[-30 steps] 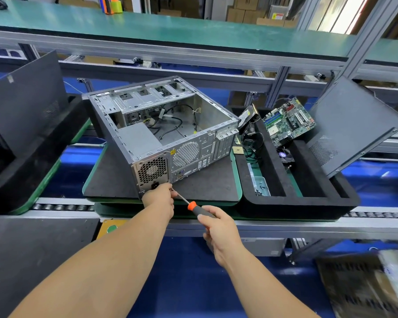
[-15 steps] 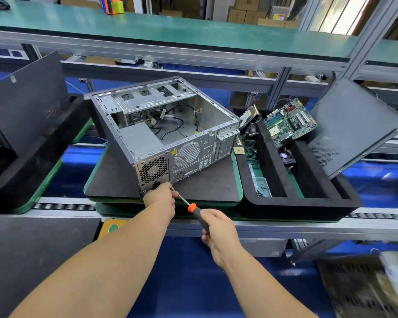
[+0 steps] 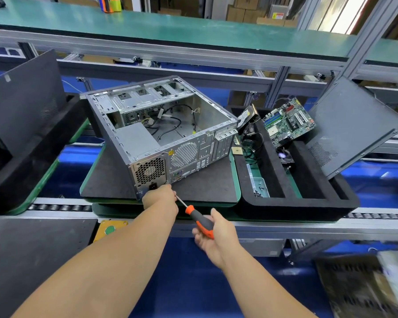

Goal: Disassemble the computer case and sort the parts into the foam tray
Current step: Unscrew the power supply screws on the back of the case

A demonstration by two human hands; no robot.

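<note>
Nearest, the right hand (image 3: 213, 237) curls loosely round a ribbed orange-black screwdriver (image 3: 199, 221). Just beyond its steel tip, the left hand (image 3: 159, 198) touches the perforated sheet-metal case (image 3: 161, 131); its finger pose is hidden. Right of both, the black foam tray (image 3: 294, 204) rests on a roller conveyor (image 3: 55, 207).

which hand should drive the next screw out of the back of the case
Right. The right hand already holds the orange-and-black screwdriver, its shaft aimed at the open silver metal computer case. The left hand rests at the case's rear corner, steadying.
</note>
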